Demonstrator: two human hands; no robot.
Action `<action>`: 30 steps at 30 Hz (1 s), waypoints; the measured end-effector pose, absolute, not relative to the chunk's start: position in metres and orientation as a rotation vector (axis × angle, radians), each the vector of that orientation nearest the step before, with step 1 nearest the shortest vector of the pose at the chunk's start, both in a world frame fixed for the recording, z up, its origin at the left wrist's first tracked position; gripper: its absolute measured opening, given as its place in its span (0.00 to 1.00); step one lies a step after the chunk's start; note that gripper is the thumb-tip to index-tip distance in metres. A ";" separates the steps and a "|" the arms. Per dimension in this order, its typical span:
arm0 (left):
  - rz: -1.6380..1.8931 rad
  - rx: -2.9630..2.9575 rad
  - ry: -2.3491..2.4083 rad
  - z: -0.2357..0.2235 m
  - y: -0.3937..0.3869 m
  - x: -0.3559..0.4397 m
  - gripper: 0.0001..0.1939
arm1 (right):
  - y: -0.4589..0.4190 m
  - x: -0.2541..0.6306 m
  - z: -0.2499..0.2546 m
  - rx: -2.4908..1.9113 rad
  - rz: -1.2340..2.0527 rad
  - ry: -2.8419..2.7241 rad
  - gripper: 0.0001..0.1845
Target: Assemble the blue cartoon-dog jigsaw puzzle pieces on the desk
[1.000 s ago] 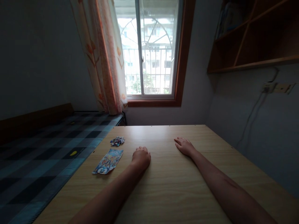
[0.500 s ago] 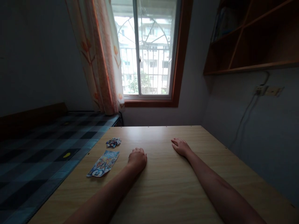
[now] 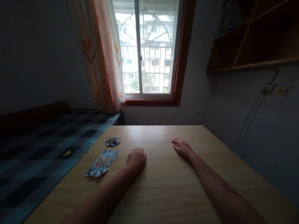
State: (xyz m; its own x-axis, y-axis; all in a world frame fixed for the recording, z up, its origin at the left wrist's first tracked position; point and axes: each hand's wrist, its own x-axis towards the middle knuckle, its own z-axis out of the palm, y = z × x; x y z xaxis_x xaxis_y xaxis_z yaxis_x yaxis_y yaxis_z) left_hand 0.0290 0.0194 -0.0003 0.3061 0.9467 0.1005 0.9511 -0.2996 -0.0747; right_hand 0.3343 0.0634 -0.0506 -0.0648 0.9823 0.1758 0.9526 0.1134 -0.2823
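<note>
My left hand (image 3: pixel 136 159) rests on the wooden table (image 3: pixel 158 193) with its fingers curled under in a loose fist. Nothing shows in it, though the palm side is hidden. To its left lies a creased, colourful printed sheet (image 3: pixel 102 163), mostly blue, apart from the hand. Just beyond that sheet sits a small heap of jigsaw puzzle pieces (image 3: pixel 113 142). My right hand (image 3: pixel 182 147) lies palm down farther right, fingers stretched out and slightly spread, touching only the tabletop.
A bed with a checked cover (image 3: pixel 53 155) runs along the table's left side. Beyond the table are a window (image 3: pixel 154 62) and a flowered curtain (image 3: pixel 102 56). On the right wall hang a wooden shelf (image 3: pixel 254 65) and a socket with a cable (image 3: pixel 267 89).
The view has shifted slightly. Both hands stay resting in the same places on the table, and the sheet and puzzle pieces have not moved.
</note>
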 end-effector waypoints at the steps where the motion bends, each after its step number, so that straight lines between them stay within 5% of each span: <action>1: -0.065 -2.468 -1.746 -0.001 0.020 0.028 0.19 | 0.063 0.333 -0.051 -1.900 0.128 -2.075 0.26; 30: -0.296 -2.631 -1.551 -0.023 0.029 0.023 0.20 | 0.053 0.323 -0.046 -2.061 0.128 -2.080 0.28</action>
